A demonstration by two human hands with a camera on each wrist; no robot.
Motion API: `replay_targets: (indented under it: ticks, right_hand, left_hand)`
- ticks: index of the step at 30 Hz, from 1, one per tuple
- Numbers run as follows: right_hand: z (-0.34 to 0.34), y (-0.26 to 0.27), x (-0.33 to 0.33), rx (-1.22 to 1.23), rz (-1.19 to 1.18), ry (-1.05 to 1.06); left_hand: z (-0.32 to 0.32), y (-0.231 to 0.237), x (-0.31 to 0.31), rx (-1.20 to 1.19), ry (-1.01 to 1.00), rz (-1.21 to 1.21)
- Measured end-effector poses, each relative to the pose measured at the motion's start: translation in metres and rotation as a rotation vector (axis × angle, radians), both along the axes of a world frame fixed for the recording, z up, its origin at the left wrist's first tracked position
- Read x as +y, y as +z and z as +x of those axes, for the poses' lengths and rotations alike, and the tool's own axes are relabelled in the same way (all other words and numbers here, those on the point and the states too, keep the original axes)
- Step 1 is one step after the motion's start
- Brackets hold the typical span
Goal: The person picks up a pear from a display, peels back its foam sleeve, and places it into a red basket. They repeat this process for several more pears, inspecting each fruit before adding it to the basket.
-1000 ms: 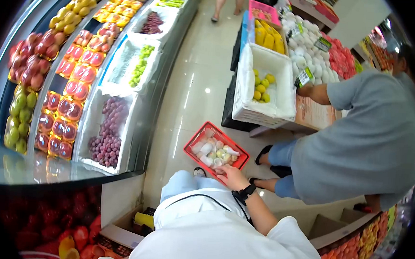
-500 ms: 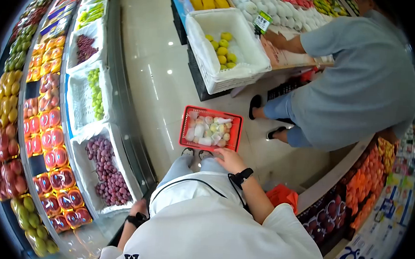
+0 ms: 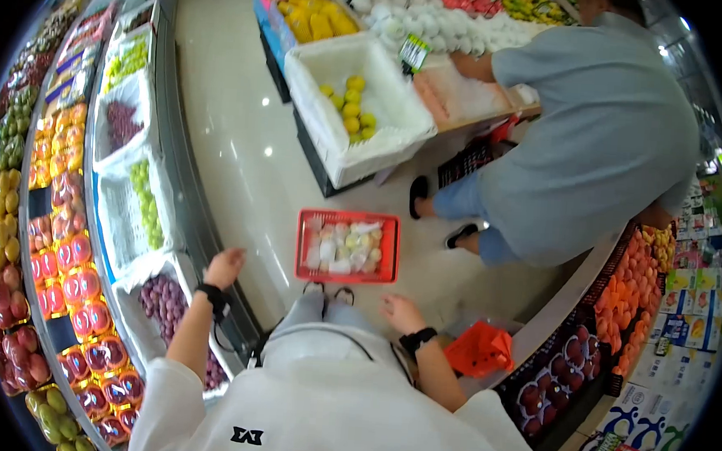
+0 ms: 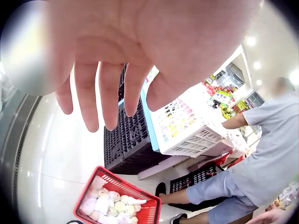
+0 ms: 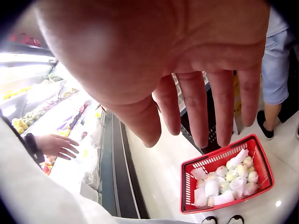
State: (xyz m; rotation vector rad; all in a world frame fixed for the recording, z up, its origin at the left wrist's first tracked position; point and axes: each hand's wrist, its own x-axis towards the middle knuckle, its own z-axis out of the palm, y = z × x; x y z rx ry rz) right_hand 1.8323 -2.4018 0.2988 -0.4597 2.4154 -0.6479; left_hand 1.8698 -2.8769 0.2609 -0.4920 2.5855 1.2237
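A red shopping basket (image 3: 391, 252) stands on the floor in front of the person's shoes. Inside lie several pale round fruits (image 5: 239, 182), some wrapped in white foam sleeves. To the left of the basket, my left hand (image 3: 224, 268) hangs in the air beside the grape crate, fingers relaxed in the left wrist view. My right hand (image 3: 403, 313) is in the air near the basket's lower right corner, apart from it. Its loosely straight fingers (image 5: 194, 105) spread downward in the right wrist view. Neither hand holds anything.
Display shelves with purple grapes (image 3: 166, 303) and packed fruit line the left. Ahead stands a white crate (image 3: 397, 104) with yellow-green fruit. At right, a person in a grey shirt (image 3: 585, 140) bends over the stand; an orange-red bag (image 3: 481, 349) sits low by the right display.
My right hand has moved off the basket's near edge. My left hand has come up and forward past the grape crate. The head view has shifted, and the basket now stands squarely in front.
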Motion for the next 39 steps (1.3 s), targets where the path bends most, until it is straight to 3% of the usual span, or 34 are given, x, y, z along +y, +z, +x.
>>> replay_targets:
  ticks: [2,4,10,12,14,16,17,18,20,21,22,25,28,30,33,38,39]
  right_hand:
    - [-0.001,-0.007,0.010,0.017,-0.062,-0.024]
    - [-0.001,-0.008,0.018,0.065,-0.091,-0.059]
    - [0.010,-0.014,0.041,0.002,-0.090,-0.158]
    - [0.018,-0.045,0.055,-0.074,-0.124,-0.256]
    - [0.033,-0.084,0.078,-0.142,-0.149,-0.355]
    - [0.059,-0.123,0.105,-0.051,0.075,-0.443]
    - [0.072,-0.134,0.119,-0.122,0.198,-0.410]
    - [0.084,-0.147,0.133,-0.192,0.319,-0.374]
    - [0.112,-0.167,0.154,-0.457,0.252,-0.629]
    - [0.115,-0.144,0.154,-0.563,0.254,-0.665]
    - [0.116,-0.139,0.154,-0.560,0.260,-0.660]
    - [0.130,-0.145,0.163,-0.513,0.174,-0.741]
    - [0.130,-0.182,0.163,-0.514,0.138,-0.721]
    - [0.124,-0.210,0.158,-0.460,0.090,-0.705]
    - [0.115,-0.212,0.123,-0.314,0.018,-0.697]
    - [0.098,-0.145,0.041,-0.162,-0.022,-0.662]
    - [0.096,-0.121,0.027,-0.112,0.000,-0.555]
  left_hand:
    - [-0.006,0.020,0.031,0.000,-0.036,0.044]
    - [-0.004,0.006,0.049,-0.088,-0.074,0.109]
    - [-0.007,0.017,0.088,-0.091,-0.129,0.039]
    - [0.000,-0.005,0.083,-0.121,-0.114,0.065]
    - [0.018,-0.059,0.056,-0.171,-0.091,0.026]
    - [0.048,-0.100,0.026,-0.229,0.055,0.207]
    - [0.060,-0.095,0.020,-0.309,0.067,0.163]
    - [0.078,-0.096,0.013,-0.414,0.204,0.220]
    - [0.124,-0.140,-0.015,-0.447,0.470,0.550]
    - [0.134,-0.119,-0.010,-0.537,0.545,0.465]
    - [0.154,-0.132,-0.021,-0.502,0.612,0.653]
    - [0.164,-0.117,-0.007,-0.559,0.620,0.491]
    - [0.158,-0.132,-0.011,-0.447,0.541,0.663]
    - [0.127,-0.096,0.014,-0.515,0.385,0.386]
    - [0.095,-0.095,0.018,-0.437,0.190,0.367]
    - [0.062,-0.106,0.009,-0.384,-0.100,0.265]
    - [0.059,-0.111,0.005,-0.402,-0.102,0.258]
